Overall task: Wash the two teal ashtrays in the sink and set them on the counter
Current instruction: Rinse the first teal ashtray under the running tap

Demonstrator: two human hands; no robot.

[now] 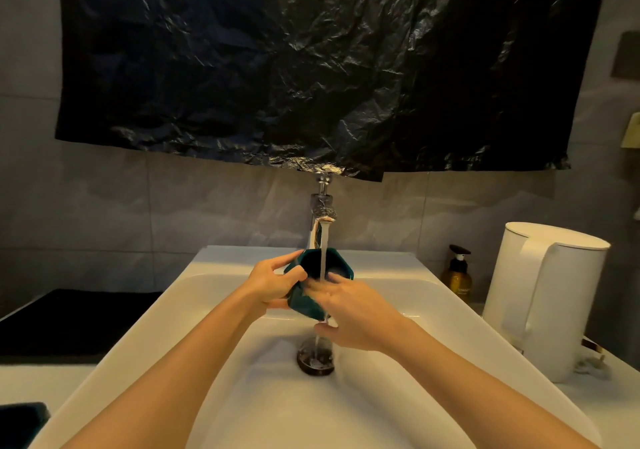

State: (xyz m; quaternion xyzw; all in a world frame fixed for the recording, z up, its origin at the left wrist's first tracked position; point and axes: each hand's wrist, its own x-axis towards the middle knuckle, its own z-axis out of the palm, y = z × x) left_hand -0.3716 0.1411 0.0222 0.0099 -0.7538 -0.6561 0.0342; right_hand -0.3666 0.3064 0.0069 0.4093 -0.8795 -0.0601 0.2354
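Ashtray point(300, 298) held under the running tap point(322, 213), above the sink point(242, 396).

The left hand point(273, 286) grips the ashtray's left side, its fingers point(294, 274) curled over the rim and wall. The right hand point(353, 313) lays fairly straight fingers point(322, 289) against the near rim, thumb underneath. Water point(323, 254) falls between the two sets of fingers into the tilted bowl and runs down to the drain point(316, 358) below them. A kettle point(547, 296) and a bottle point(457, 275) stand on the desk point(606, 407), well right of the right fingers.
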